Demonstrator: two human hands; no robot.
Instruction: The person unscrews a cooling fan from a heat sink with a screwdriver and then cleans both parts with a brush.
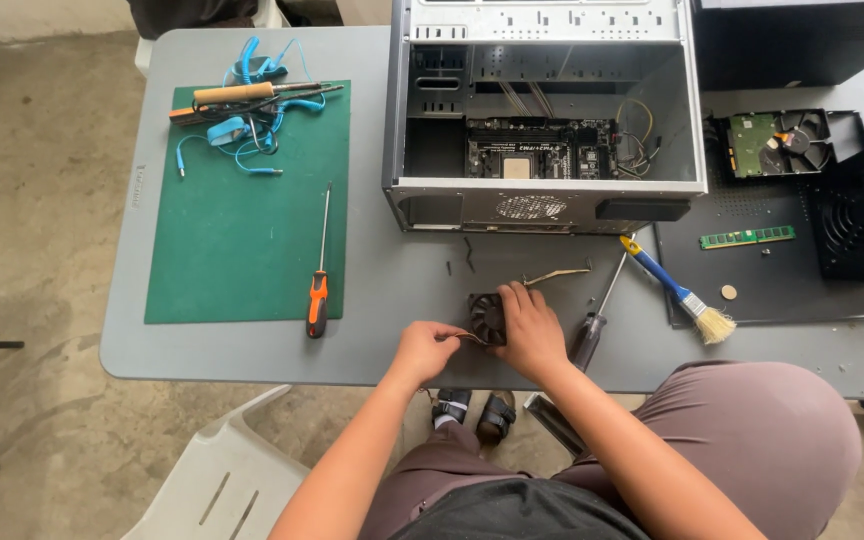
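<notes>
Hands at table edge: right hand (530,335) grips small black fan (488,317), left hand (426,348) pinches its wire (471,340) just beside.

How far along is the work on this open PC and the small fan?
Done: the computer case lies open, with a hard drive and memory stick out on the black panel. In hand: the right hand holds the small fan on the table while the left hand pinches its cable. Left: the motherboard sits in the case.
</notes>
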